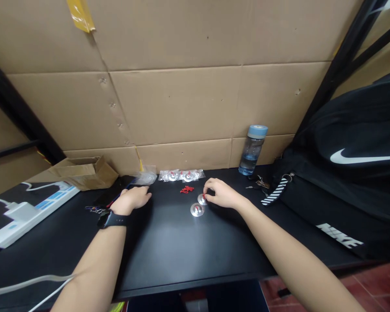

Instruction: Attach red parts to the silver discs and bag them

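Two small round metal discs with red centres lie on the black table (182, 242). My right hand (221, 193) pinches the farther disc (202, 199) with curled fingers. The nearer disc (197, 209) lies loose just in front of it. A small bundle of red cord (186, 189) lies a little behind them. My left hand (133, 199), with a black watch on its wrist, rests palm down on the table to the left, fingers loosely together, holding nothing.
Clear plastic bags with more discs (182, 175) lie by the cardboard wall. A water bottle (252, 150), keys (261, 182) and a black sports bag (351, 173) are at the right. A power strip (35, 208), a cardboard box (81, 172) and cables are at the left.
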### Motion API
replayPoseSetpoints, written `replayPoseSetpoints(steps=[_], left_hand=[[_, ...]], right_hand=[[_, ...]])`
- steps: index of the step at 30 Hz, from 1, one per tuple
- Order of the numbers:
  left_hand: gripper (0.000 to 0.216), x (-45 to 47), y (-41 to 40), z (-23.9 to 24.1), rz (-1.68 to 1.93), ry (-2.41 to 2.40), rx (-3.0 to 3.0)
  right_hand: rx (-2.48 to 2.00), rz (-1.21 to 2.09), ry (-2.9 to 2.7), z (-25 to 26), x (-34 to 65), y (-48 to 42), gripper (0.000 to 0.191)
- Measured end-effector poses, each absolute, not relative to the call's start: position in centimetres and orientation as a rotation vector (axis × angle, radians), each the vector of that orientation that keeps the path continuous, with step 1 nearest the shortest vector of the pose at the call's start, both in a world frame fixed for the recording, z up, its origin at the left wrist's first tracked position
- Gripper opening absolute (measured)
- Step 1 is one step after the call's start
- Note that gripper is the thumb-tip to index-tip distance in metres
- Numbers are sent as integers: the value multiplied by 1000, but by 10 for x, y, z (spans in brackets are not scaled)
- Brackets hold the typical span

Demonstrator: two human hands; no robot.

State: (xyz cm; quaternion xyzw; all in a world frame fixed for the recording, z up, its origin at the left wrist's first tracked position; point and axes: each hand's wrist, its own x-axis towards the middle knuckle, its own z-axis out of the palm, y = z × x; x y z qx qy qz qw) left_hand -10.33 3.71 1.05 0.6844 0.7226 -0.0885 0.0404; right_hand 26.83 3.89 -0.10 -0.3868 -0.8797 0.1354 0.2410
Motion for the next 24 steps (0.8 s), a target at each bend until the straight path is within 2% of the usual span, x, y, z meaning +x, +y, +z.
replayPoseSetpoints(steps=[8,15,24], left_hand=[[55,-107,37,-4,-50,2415,2083],[52,-105,35,-7,-56,2521,1992],[48,-109,34,-6,7,2424,2097]], right_hand=[[-1047,382,-2416,2,268,37,7],[-1035,388,-2424,6,265,34,6],[-1057,398,-2425,7,265,33,7]])
